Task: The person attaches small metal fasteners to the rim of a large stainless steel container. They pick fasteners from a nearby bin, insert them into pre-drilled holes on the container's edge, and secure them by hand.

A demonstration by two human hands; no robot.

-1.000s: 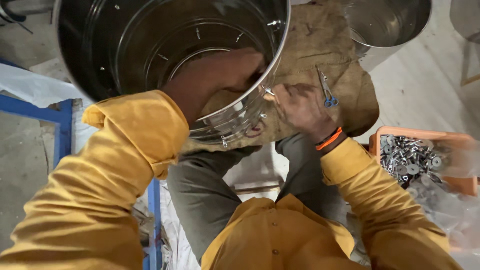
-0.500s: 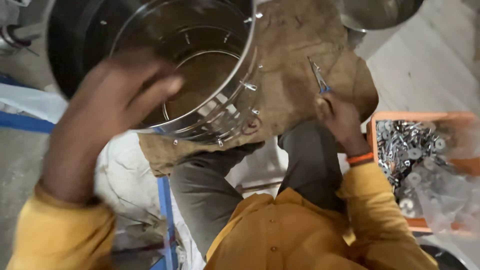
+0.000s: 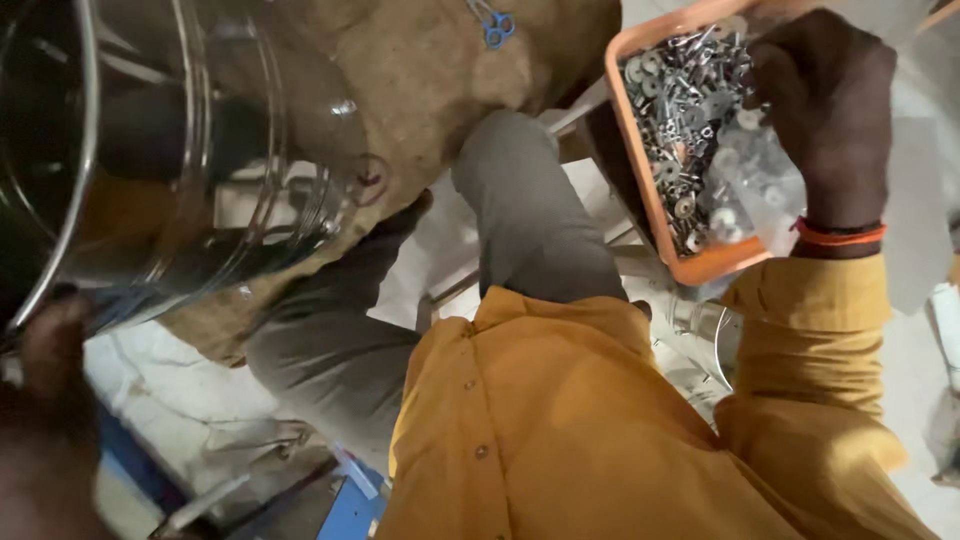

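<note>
A seated person in a mustard-yellow shirt [image 3: 600, 420] and grey trousers [image 3: 520, 230] works over a lap draped with brown sacking [image 3: 430, 80], seen from above. The right hand [image 3: 825, 105], an orange band [image 3: 838, 232] at its wrist, reaches down into an orange plastic tray [image 3: 660, 215] at the far right of the scene; its fingers curl among the heap of small metal washers and rivets [image 3: 680, 100] and a crumpled clear plastic bag [image 3: 760, 190], but whether they have closed on any piece cannot be told, since the fingertips are buried in the pile. The left hand [image 3: 45, 400] sits at the near left edge, dark and blurred, its fingers closed around the rim of a large shiny steel drum [image 3: 190, 150]. The drum lies tilted across the left knee, its open mouth turned toward the left edge of the frame and its ribbed side resting on the sacking, well apart from the tray. A pair of blue-handled pliers [image 3: 493, 22] lies on the sacking at the far edge, between drum and tray. Below the lap, at the near left, a pale floor [image 3: 190, 400] and a blue metal frame [image 3: 350, 500] show beside the knee
</note>
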